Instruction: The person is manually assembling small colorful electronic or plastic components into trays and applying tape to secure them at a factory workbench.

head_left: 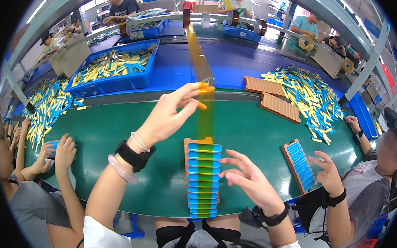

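Observation:
My left hand (165,115) is raised over the far end of the work, with orange covers on its fingertips, pinching a strip of translucent amber tape (206,122). From there the tape runs down over a row of blue, round-ended flat pieces (195,176). Those pieces lie side by side across a brown grooved block (187,162), which shows along the left edge and at the far end. My right hand (252,177) is open, fingers spread, its fingertips at the right ends of the blue pieces. Whether they touch is unclear.
Loose yellow and blue pieces pile up at right (300,98) and left (49,106). Two brown grooved blocks (279,107) lie beside the right pile. A blue bin (114,90) stands far left. Co-workers sit on both sides; the right one's hand (329,175) is near another filled block (299,166).

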The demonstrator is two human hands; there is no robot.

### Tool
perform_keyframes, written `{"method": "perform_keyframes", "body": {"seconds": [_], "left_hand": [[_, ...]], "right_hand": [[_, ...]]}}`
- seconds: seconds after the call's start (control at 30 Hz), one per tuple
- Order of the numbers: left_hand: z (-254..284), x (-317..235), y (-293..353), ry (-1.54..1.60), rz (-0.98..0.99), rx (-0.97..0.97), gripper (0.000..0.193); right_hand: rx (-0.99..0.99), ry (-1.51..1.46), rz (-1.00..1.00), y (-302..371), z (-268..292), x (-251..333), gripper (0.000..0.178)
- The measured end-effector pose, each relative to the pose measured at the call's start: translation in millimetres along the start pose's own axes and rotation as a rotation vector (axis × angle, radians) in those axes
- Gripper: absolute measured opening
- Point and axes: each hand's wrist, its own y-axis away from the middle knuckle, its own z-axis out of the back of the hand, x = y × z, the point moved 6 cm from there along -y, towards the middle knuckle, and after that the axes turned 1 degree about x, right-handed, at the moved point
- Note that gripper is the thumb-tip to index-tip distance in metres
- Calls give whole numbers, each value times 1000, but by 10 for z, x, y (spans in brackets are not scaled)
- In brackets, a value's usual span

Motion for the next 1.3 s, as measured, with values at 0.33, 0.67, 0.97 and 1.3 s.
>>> {"method": "perform_keyframes", "body": {"seconds": [0.33, 0.67, 0.97, 1.3], "left_hand": [[-63, 173, 257, -1729, -42, -18, 58], [-662, 152, 1003, -1101, -238, 696, 45], [1068, 1283, 713, -1243, 443, 567, 89], [240, 1099, 735, -926, 443, 285, 48]], "right_hand": [[222, -305, -31, 162, -43, 103, 35], [-148, 151, 32, 437, 475, -391, 47], [-1022, 1000, 429, 1487, 1187, -128, 47], [-1176, 1186, 276, 1996, 1978, -208, 92]]}}
